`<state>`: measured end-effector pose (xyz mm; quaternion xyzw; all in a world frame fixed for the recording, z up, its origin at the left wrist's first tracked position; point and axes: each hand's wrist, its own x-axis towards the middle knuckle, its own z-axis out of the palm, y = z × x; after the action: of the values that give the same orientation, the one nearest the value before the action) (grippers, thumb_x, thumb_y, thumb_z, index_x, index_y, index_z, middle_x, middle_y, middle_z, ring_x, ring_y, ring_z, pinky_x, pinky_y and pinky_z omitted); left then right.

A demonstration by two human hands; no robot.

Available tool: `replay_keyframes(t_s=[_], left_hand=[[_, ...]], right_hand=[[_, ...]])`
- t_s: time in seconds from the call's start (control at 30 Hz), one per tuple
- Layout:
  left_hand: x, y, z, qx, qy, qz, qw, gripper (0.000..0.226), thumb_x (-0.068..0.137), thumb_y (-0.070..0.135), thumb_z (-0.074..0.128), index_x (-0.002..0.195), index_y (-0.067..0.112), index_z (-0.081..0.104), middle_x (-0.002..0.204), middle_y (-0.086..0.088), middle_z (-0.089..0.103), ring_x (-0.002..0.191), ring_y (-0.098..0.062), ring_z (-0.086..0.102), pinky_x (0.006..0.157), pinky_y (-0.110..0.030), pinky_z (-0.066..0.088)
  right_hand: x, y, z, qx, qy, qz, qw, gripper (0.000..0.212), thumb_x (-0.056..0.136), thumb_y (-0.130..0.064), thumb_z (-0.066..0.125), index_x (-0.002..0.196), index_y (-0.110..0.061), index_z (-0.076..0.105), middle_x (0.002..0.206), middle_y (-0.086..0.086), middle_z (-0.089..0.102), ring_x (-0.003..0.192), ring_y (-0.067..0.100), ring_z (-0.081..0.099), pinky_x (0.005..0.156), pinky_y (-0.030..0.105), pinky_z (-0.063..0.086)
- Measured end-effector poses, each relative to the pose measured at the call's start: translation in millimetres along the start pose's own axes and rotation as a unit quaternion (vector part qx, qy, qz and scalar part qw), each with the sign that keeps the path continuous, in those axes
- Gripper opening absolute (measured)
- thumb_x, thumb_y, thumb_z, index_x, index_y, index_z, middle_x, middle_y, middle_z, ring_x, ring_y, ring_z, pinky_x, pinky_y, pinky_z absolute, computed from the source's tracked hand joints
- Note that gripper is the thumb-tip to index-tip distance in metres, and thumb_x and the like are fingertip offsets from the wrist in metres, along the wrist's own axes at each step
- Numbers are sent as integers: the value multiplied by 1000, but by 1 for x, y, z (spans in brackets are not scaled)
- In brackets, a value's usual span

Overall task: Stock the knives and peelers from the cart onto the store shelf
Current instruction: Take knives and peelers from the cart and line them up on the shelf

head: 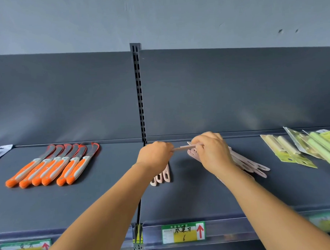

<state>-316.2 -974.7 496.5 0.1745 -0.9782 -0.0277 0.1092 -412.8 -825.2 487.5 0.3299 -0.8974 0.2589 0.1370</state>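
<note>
Head view looks down on a dark grey store shelf (200, 198) that spans the whole width, backed by a dark panel and split by a slotted upright post (138, 92). Both bare forearms reach in from the bottom edge toward the middle of the shelf.

On the left section lies a row of orange-handled knives (49, 166), side by side and touching, blades pointing toward the back panel and handles toward the front edge. At the far right sits an untidy heap of green packaged items (299, 148), overlapping one another, near the back of the shelf.

Just right of the post, the left hand (155, 155) has its fingers curled around one end of a slim pink knife (185, 147), held level above the shelf. The right hand (212, 151) pinches the other end of the same knife with curled fingers. Under and behind the right hand lies a loose fan of pink knives (255, 166), overlapping, their looped handle ends pointing to the front right. Below the left wrist, three more pink knives (162, 178) lie close together on the shelf, only their looped ends showing.

Along the front rail a green and yellow price label (183, 232) with a red arrow sits below the hands; a second label (24, 246) shows blurred at the lower left.
</note>
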Motion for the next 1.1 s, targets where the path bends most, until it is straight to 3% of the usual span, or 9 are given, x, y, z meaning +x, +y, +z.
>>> replay_keyframes(t_s=[0.07,0.13,0.2,0.27,0.37,0.53,0.73,0.83,1.1], left_hand=[[-5,5,-3,15,8,-31,999,18,99,16,40,105,18,58,99,-3,62,76,-26,52,61,-31,38],[-12,12,-6,13,5,-55,998,22,96,6,43,112,15,54,107,-4,55,81,-27,56,61,-33,40],[-21,22,-9,3,-13,-52,999,29,91,1,46,119,10,49,118,-8,48,94,-30,58,63,-32,39],[-28,31,-9,4,-32,-25,999,34,89,0,47,123,6,48,126,-10,43,104,-29,49,66,-25,37],[-34,35,-3,-23,-61,-15,998,33,92,4,43,124,4,49,134,-16,39,125,-30,39,94,-33,40],[-36,10,9,-54,-76,-54,994,27,99,26,41,119,10,51,129,-8,43,121,-27,39,91,-38,42],[-36,-11,26,-50,-114,-15,992,26,100,25,36,117,12,51,125,-3,47,118,-25,45,95,-36,39],[-36,-13,25,-69,-118,-8,991,32,102,26,30,119,9,52,128,-4,47,117,-26,47,98,-38,41],[-32,-22,32,-86,-105,39,990,43,103,29,29,145,26,33,143,0,39,131,-24,38,105,-40,36]], right_hand=[[-5,-8,-2,35,49,39,997,21,92,-18,53,111,-20,62,115,-3,53,110,22,44,89,28,35],[-7,-22,5,105,-16,102,989,13,92,-26,53,88,-18,62,94,0,55,94,24,50,76,32,40],[-8,-38,15,245,-115,175,947,32,92,-35,52,68,-14,61,74,5,62,75,26,55,69,36,47],[-5,-47,25,380,-139,250,880,32,86,-37,60,71,-11,68,74,8,71,73,27,64,80,44,56],[2,-50,33,393,-148,300,856,19,69,-30,67,73,-12,72,74,8,72,72,30,69,78,43,58],[9,-48,38,277,-170,282,903,12,82,-20,61,85,-14,70,85,9,70,76,27,65,75,37,58],[17,-51,51,146,-157,211,954,23,91,-11,50,70,-13,61,67,4,52,54,19,40,43,22,25],[16,-53,60,89,-154,187,966,33,91,-7,49,59,-14,42,69,5,46,60,23,39,43,24,24],[10,-61,60,-13,-164,128,978,10,96,-14,50,93,-13,60,106,10,62,80,24,50,61,26,37]])
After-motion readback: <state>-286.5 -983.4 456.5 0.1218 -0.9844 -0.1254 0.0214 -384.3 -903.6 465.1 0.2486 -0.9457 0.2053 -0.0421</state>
